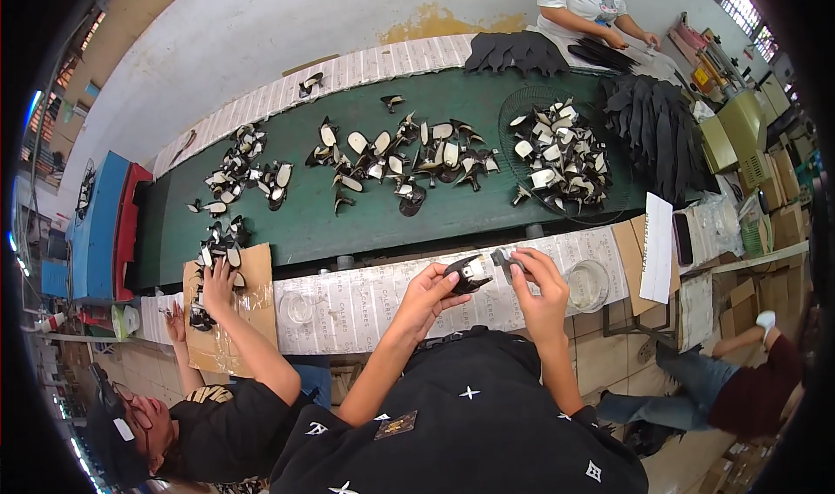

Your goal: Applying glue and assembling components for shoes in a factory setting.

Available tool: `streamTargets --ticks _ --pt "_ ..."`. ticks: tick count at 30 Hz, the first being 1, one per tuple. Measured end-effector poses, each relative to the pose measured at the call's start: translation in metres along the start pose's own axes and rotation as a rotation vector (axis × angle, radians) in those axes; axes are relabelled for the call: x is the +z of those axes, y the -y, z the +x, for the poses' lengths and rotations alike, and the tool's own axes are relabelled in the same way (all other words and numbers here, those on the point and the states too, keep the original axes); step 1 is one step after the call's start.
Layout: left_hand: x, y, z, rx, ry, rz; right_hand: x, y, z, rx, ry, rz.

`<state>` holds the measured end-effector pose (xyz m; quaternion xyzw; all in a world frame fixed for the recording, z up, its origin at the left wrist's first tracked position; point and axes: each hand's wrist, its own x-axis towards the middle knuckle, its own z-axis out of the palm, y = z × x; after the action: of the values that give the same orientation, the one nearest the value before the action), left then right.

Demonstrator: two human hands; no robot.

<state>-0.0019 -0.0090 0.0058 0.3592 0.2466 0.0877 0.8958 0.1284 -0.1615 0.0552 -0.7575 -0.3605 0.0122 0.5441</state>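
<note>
L hand (425,294) grips black-white shoe part (470,277) at its fingertips; R hand (544,283), just right, pinches small dark-grey piece (502,263); prob. fitting step, next move calls for lining both up.

Black top (504,433), white star motifs (470,393), seemingly short-sleeved

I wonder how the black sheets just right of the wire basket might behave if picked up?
The black sheets would probably flop, since they look thin and their lower ends seem to droop. They may also slide apart, as they overlap with no visible tie.
</note>
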Motion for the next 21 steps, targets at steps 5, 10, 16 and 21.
streamTargets --ticks 5,10,16,21 --pt "0.002 -0.008 -0.01 0.021 0.118 -0.248 0.005 -0.054 -0.015 0.258 -0.049 0.346" --pt "0.008 -0.014 -0.026 0.093 0.421 -0.57 0.007 -0.115 -0.029 0.559 0.054 0.696" --pt "0.028 -0.03 -0.015 0.073 0.73 -0.771 0.02 -0.181 -0.072 0.712 -0.046 1.11" --pt "0.02 -0.025 0.0 0.096 0.497 -0.676 0.018 -0.184 -0.075 0.652 -0.118 1.228"
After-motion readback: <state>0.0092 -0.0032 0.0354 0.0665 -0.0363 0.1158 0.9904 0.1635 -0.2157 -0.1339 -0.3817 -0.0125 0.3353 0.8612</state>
